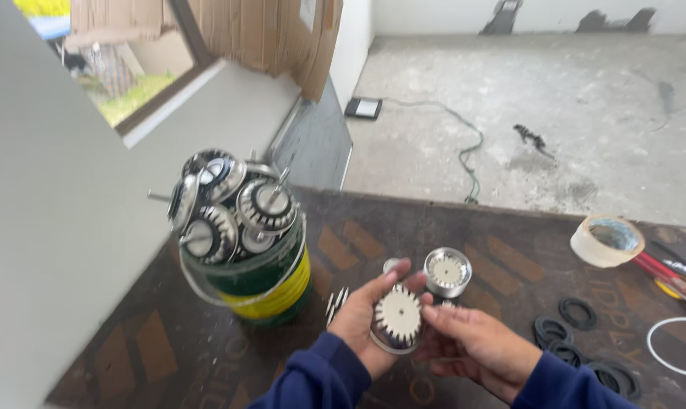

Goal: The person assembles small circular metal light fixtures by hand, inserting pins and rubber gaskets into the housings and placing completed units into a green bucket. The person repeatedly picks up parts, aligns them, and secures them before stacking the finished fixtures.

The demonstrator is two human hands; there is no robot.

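Note:
My left hand [362, 318] cradles a round metal strainer part [397, 318] with radial slots, held face-up over the dark board. My right hand [475, 344] touches the part's right edge with its fingertips. Just beyond my hands a second, cup-shaped metal strainer [447, 271] stands upright on the board. Both sleeves are dark blue.
A green and yellow bucket [271, 284] heaped with several metal strainers [229, 201] stands at the left. Black rubber rings [566, 333] lie at the right, with a roll of tape [607, 240], a white ring [672, 344] and red-handled tools [672, 276]. The concrete floor has a green cable [468, 151].

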